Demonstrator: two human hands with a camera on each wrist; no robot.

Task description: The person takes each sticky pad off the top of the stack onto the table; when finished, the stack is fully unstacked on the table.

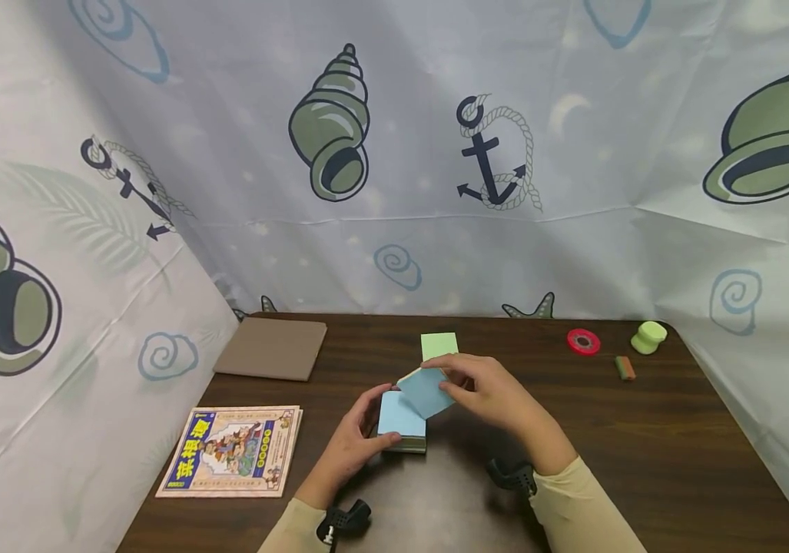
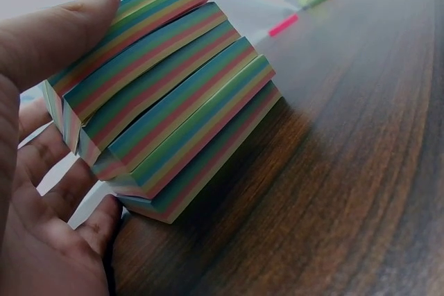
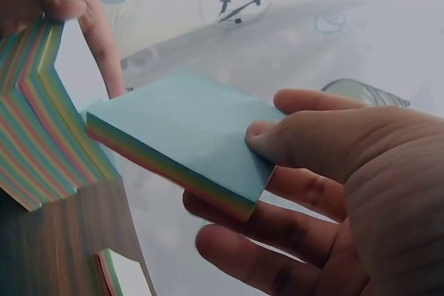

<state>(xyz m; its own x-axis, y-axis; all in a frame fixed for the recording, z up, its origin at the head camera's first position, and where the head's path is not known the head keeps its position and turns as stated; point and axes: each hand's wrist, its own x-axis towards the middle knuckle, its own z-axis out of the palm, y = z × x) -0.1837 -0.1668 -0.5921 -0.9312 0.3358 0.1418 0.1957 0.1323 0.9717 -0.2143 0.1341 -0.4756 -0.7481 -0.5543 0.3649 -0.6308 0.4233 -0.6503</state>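
My left hand (image 1: 356, 442) grips a stack of sticky note pads (image 1: 402, 415), thumb on one side and fingers on the other. In the left wrist view, the stack (image 2: 180, 102) shows several pads with striped, multicoloured edges, slightly out of line with each other. My right hand (image 1: 494, 390) pinches one light blue sticky note pad (image 1: 427, 393), tilted beside the top of the stack. The right wrist view shows the thumb on this pad's (image 3: 184, 123) blue face and fingers beneath. A light green pad (image 1: 439, 345) lies on the table behind it.
On the left of the dark wooden table (image 1: 518, 346) lie a brown folder-like sheet (image 1: 271, 349) and an illustrated booklet (image 1: 231, 452). At the back right are a red ring-shaped object (image 1: 584, 342), a light green lidded thing (image 1: 648, 337) and a small green-and-orange block (image 1: 625, 368).
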